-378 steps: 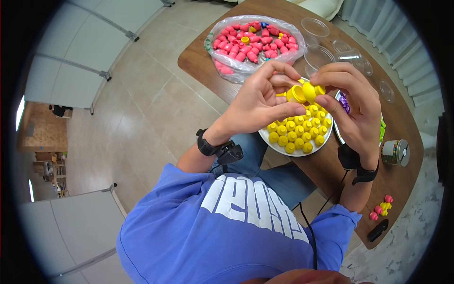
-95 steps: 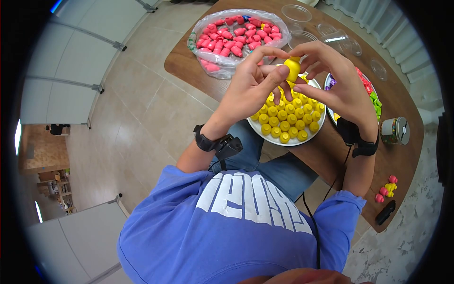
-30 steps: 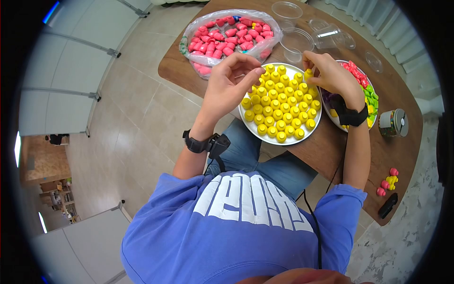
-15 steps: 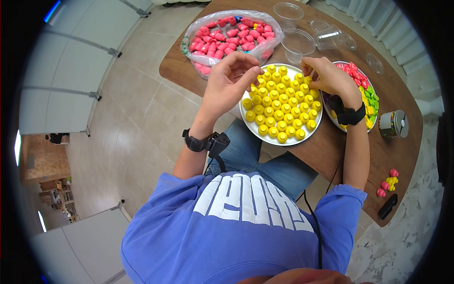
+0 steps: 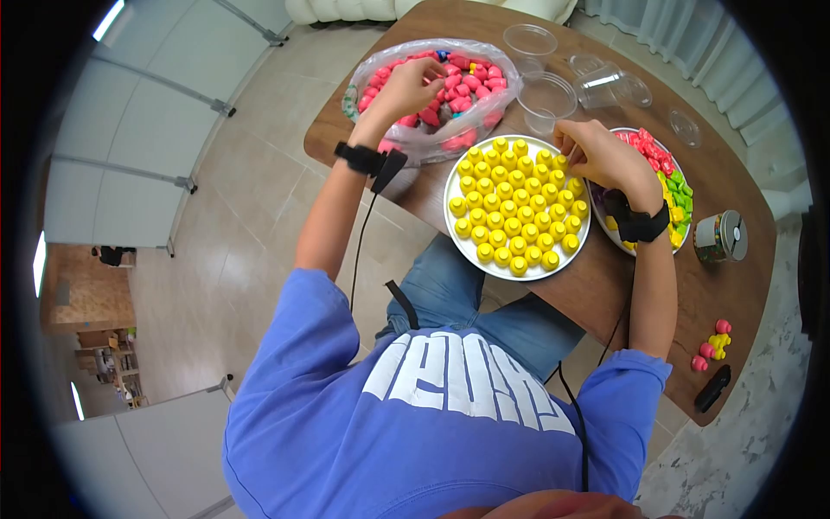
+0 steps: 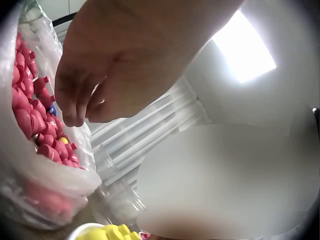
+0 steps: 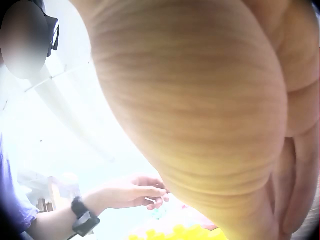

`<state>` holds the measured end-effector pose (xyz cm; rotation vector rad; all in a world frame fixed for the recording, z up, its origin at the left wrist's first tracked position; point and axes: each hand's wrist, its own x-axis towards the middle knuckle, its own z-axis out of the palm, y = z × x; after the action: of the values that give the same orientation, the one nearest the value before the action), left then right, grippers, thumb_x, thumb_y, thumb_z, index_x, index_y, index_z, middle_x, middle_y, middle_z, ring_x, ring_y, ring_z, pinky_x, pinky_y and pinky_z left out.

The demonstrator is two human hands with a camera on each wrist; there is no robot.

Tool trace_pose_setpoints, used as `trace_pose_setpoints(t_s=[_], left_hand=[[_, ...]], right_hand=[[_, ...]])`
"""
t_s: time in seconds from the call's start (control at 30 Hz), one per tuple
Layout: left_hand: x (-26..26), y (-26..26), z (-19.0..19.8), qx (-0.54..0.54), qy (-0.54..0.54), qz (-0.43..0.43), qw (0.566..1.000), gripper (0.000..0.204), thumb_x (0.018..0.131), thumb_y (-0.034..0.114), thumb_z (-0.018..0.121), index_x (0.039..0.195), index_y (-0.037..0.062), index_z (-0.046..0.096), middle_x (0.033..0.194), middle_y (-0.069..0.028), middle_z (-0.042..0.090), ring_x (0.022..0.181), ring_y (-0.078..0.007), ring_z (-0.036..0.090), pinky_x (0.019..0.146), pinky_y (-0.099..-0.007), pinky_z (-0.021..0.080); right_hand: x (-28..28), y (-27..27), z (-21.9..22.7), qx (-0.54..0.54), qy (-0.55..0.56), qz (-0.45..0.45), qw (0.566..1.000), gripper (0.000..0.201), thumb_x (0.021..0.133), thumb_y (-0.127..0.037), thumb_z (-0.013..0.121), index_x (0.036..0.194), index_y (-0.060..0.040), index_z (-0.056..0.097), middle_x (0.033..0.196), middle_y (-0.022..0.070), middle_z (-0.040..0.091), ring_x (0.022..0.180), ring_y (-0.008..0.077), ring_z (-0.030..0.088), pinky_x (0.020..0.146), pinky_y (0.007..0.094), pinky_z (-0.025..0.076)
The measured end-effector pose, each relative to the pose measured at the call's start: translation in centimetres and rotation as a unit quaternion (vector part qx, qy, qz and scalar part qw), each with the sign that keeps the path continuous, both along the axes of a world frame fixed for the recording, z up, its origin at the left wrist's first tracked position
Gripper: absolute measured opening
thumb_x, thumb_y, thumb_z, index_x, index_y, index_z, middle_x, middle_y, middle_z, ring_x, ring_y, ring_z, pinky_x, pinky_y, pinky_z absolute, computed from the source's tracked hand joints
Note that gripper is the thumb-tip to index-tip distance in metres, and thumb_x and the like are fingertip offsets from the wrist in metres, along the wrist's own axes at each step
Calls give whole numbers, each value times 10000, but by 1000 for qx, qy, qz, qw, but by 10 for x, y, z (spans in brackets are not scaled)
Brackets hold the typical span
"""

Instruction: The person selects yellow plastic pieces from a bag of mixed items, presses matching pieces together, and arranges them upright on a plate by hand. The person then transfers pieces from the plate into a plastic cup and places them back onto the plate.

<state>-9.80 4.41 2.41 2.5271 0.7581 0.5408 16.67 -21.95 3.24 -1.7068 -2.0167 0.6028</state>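
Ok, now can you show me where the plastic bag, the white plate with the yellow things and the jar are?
Plastic bag (image 5: 430,150): head view, on its see-through near side.
White plate (image 5: 468,246): head view, bare patch by its rim.
Jar (image 5: 711,234): head view, on its side.

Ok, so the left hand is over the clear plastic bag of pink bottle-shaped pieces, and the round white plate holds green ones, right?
Not quite: the round white plate holds yellow bottle-shaped pieces, not green, as the head view shows. The left hand is indeed over the clear plastic bag of pink bottle-shaped pieces.
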Motion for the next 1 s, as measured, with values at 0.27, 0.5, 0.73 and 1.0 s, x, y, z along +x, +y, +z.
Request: trace_pose_setpoints(t_s=[0.27, 0.5, 0.73, 1.0], left_hand=[[81, 47, -28, 111, 103, -86, 985, 348, 891, 53, 618, 1227, 21, 704, 1050, -234, 739, 934, -372, 719, 820, -437, 575], [77, 47, -30, 107, 116, -79, 984, 207, 904, 65, 675, 1087, -4, 740, 1025, -225, 753, 967, -403, 726, 829, -472, 570], [19, -42, 12, -52, -132, -7, 990, 150, 959, 142, 730, 1033, 12, 721, 850, -108, 736, 753, -157, 691, 681, -324, 563], [-20, -198, 12, -367, -222, -72, 900, 164, 1006, 107, 698, 1112, -15, 668, 988, -39, 695, 831, -90, 679, 736, -242, 565]], right_hand=[[6, -9, 2, 41, -16, -16, 999, 314, 761, 77, 736, 1038, 43, 591, 941, 165, 720, 837, 266, 732, 747, 363, 593], [4, -21, 14, 63, -15, -35, 997, 323, 793, 40, 737, 1077, 33, 583, 986, 180, 705, 854, 290, 718, 750, 378, 588], [0, -25, 30, 109, -35, -56, 992, 275, 837, 32, 712, 1077, 19, 577, 995, 158, 691, 861, 288, 704, 776, 378, 581], [-49, -31, 61, 141, 41, 80, 986, 332, 857, -74, 798, 1097, 13, 587, 969, 142, 688, 857, 277, 703, 766, 385, 567]])
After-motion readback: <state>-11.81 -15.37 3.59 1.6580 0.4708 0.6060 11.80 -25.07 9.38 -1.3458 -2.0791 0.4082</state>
